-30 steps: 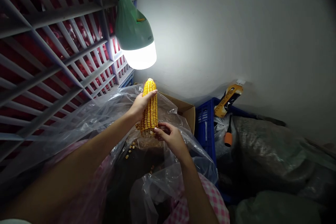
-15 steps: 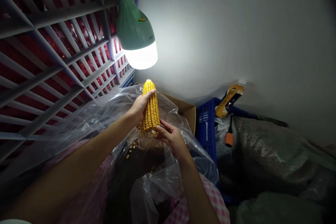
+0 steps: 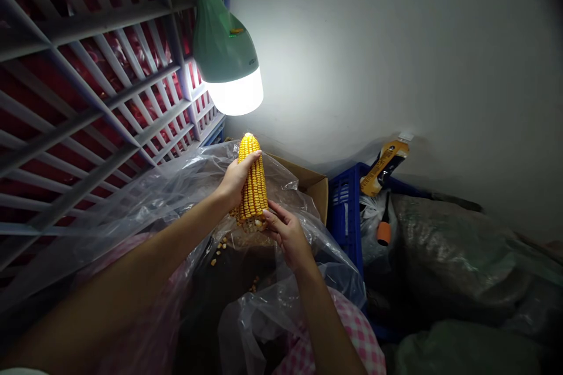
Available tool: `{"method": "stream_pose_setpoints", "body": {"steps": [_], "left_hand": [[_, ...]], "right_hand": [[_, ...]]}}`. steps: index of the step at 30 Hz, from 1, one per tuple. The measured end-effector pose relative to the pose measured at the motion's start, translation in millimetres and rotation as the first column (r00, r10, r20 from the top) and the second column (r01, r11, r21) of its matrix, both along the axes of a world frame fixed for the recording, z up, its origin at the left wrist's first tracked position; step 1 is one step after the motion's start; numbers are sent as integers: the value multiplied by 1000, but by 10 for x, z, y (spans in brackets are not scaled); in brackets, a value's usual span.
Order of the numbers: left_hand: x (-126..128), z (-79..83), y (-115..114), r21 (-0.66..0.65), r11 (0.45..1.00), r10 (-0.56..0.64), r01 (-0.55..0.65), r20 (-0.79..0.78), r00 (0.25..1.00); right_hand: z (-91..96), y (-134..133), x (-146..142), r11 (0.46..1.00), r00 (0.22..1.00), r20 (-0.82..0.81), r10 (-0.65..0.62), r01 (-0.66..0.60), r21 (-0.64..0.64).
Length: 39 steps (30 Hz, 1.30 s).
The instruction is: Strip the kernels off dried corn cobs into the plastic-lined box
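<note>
A yellow ear of corn (image 3: 254, 187) is held upright, its narrow tip pointing up and away. My left hand (image 3: 237, 180) is closed around its left side, the thumb lying across the kernels. At the lower end, where some cob shows bare, my right hand (image 3: 287, 231) presses thumb and fingers against the corn. Below the ear is a clear plastic bag (image 3: 259, 307) with its mouth spread wide. Several loose kernels (image 3: 219, 250) lie in and around its dark opening.
A lit green lamp (image 3: 229, 53) hangs just above the corn, beside a slatted crate wall (image 3: 109, 105). Behind the bag stands a cardboard box (image 3: 314, 184). To the right are a blue crate (image 3: 345, 205), an orange-handled tool (image 3: 384, 233) and a full sack (image 3: 457, 252).
Both hands and the corn keep nearly the same place. The view has shifted very slightly.
</note>
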State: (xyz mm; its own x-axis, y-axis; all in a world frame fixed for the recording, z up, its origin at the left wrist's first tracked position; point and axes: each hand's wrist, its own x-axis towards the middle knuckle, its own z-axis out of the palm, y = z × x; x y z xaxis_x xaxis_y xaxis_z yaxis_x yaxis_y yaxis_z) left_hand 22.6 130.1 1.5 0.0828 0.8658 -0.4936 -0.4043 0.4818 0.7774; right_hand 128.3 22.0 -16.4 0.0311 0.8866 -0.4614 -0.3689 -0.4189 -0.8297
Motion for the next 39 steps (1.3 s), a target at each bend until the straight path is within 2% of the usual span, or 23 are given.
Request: {"method": "stream_pose_setpoints", "body": {"steps": [17, 22, 24, 27, 31, 35, 39], "left_hand": [[13, -33, -37, 43, 999, 1, 0, -18, 1000], [17, 31, -22, 25, 998, -53, 52, 43, 998], [0, 68, 0, 38, 998, -52, 50, 56, 997], [-32, 102, 34, 35, 999, -20, 18, 68, 998], [-41, 95, 39, 50, 999, -10, 6, 72, 997], [-12, 60, 14, 149, 988, -34, 30, 20, 999], [12, 11, 10, 196, 979, -50, 57, -39, 998]], "right_hand": [[-42, -6, -62, 998, 996, 64, -57, 59, -32], [-26, -14, -59, 997, 994, 82, -73, 70, 39], [16, -16, -52, 995, 997, 72, -40, 33, 96], [72, -22, -53, 973, 986, 168, 10, -48, 225], [57, -27, -81, 959, 926, 378, -22, -87, 271], [54, -32, -121, 956, 786, 615, -56, -135, 261], [100, -44, -164, 955, 665, 746, -36, -198, 223]]}}
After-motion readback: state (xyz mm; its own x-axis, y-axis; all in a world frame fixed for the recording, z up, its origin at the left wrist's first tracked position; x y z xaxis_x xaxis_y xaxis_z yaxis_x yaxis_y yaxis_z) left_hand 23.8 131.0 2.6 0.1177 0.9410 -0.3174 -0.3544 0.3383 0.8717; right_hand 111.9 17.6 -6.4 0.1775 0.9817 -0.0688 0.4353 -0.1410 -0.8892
